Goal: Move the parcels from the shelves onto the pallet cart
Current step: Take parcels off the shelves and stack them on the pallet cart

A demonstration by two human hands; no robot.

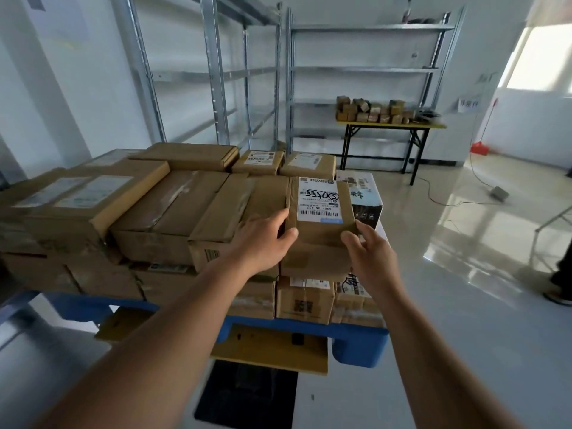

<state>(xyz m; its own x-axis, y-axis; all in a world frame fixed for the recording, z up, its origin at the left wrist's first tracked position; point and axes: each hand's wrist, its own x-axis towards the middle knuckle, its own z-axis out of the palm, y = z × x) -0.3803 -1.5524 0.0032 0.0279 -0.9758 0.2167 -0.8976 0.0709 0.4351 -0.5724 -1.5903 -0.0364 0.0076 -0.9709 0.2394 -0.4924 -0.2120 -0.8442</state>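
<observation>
A brown cardboard parcel [315, 239] with a white shipping label sits on top of the stacked parcels at the near right corner of the blue pallet [360, 339]. My left hand [266, 239] holds its left side, fingers over the top edge and thumb on the front. At the parcel's right near corner is my right hand [371, 252], its fingers loosely bent against the box. Several other brown parcels [167, 209] cover the pallet in two layers. Behind them stand bare metal shelves [365, 69].
A folding table [390, 125] with several small parcels stands at the back right. A red dustpan [479, 148] and cables lie on the glossy floor to the right. A person's foot [560, 297] shows at the right edge. Flat cardboard [272, 351] and a dark mat lie under the pallet's near edge.
</observation>
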